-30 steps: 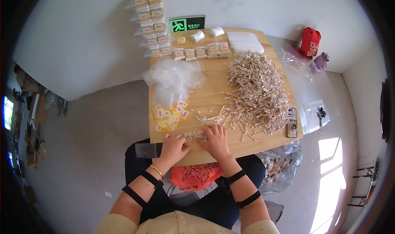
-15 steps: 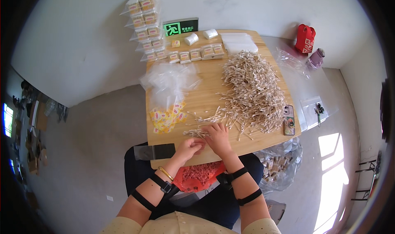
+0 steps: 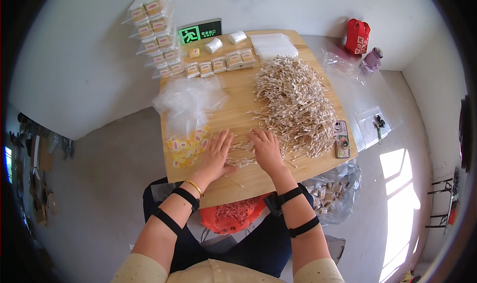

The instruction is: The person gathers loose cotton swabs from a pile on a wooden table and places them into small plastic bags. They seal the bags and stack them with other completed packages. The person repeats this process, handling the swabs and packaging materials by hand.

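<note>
On the wooden table (image 3: 238, 104), my left hand (image 3: 216, 156) lies flat with fingers stretched forward, between the yellow-and-white printed labels (image 3: 184, 148) and a small loose row of cotton swabs (image 3: 242, 161). A stray swab sticks out below its thumb. My right hand (image 3: 267, 151) reaches over the right end of that row, palm down, fingers forward and slightly bent, and grips nothing visible. Its fingertips touch swabs at the lower left edge of the large heap of cotton swabs (image 3: 295, 104).
Clear plastic bags (image 3: 189, 101) lie beyond the labels. Filled swab packs (image 3: 218, 64) line the back, beside a tall stack of packs (image 3: 156, 37). A phone (image 3: 342, 140) sits at the right edge. Below are a red bag of swabs (image 3: 231, 217) and a clear sack of packs (image 3: 330, 193).
My hands were close together over the small bunch of swabs. They have moved apart and forward, the left toward the labels, its fingers now outstretched. The whole view has shifted slightly.
</note>
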Motion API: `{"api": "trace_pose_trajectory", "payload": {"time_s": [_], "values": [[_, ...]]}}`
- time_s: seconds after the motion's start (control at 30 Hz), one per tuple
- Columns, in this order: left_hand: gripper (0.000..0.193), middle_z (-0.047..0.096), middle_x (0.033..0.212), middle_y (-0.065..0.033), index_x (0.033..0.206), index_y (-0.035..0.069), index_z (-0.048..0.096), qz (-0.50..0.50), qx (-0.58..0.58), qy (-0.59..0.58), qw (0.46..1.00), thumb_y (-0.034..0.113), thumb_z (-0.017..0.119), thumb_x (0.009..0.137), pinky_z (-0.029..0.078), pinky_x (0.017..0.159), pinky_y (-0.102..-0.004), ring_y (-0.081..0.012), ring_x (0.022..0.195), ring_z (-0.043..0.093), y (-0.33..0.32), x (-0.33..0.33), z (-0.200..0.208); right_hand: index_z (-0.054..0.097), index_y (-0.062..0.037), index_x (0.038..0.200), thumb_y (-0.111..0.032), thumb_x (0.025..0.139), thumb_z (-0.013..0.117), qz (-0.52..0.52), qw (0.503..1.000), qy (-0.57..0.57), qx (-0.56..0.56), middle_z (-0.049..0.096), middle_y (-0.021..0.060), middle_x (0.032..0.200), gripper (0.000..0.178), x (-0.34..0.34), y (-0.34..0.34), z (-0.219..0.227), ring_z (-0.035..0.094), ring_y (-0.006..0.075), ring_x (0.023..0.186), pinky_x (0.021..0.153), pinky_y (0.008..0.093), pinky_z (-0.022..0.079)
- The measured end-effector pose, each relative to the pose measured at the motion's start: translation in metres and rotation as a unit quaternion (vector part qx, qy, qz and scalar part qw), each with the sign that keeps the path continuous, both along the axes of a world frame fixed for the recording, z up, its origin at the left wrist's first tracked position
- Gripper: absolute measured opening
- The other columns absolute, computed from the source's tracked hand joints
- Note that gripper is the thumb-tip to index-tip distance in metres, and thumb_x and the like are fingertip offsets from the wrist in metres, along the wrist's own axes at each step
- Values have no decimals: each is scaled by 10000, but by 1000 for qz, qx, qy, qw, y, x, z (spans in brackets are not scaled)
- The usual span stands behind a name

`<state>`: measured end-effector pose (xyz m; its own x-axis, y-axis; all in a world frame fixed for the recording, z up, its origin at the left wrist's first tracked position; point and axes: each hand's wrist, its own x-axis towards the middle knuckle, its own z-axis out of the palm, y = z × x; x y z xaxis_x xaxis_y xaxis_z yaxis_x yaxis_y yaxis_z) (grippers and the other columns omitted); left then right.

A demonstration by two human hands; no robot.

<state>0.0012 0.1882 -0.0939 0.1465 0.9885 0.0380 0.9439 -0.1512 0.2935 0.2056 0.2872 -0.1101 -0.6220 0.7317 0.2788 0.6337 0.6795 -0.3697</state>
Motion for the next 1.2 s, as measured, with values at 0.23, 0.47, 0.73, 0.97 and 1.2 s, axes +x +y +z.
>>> {"api": "trace_pose_trajectory", "payload": {"time_s": [0.23, 0.47, 0.73, 0.97, 1.2], "values": [[954, 272, 1674, -188, 1596, 8, 284, -72, 11, 46, 996, 554, 667, 914, 181, 1277, -542, -335, 1569, 230, 1, 11, -5, 671, -120, 1253, 12, 808, 641, 32, 999, -7, 6, 609, 53, 1361, 465, -3, 19, 0, 530, 312, 1257, 1045, 441, 439], [809, 359, 1626, -187, 1591, -3, 297, -52, 21, 10, 998, 434, 615, 989, 201, 1274, -511, -340, 1534, 298, -4, 22, -18, 729, -149, 1046, -74, 813, 706, 64, 998, 19, 19, 664, 12, 1075, 246, 2, 27, -5, 582, 257, 1100, 967, 405, 461], [761, 402, 1602, -173, 1595, -7, 300, -28, 22, 22, 999, 408, 569, 1017, 221, 1266, -501, -325, 1504, 352, -18, 17, -29, 719, -131, 918, -117, 823, 724, 59, 996, 39, 52, 644, 14, 960, 96, 32, 32, -12, 597, 239, 1009, 903, 384, 478], [732, 406, 1602, -157, 1582, 14, 335, -14, 52, 19, 998, 383, 595, 1005, 249, 1255, -505, -320, 1499, 368, -31, 15, -33, 707, -109, 997, -92, 847, 700, -48, 997, 0, 68, 640, 48, 1038, 151, 26, 40, -8, 582, 283, 1050, 939, 417, 469], [654, 478, 1532, -140, 1516, 28, 435, -9, 58, -7, 998, 339, 635, 977, 263, 1250, -508, -318, 1472, 406, -35, 15, -34, 706, -107, 1099, -43, 838, 646, 71, 992, 37, 100, 635, 53, 1133, 275, -2, 27, -7, 566, 298, 1130, 972, 454, 442]]}}
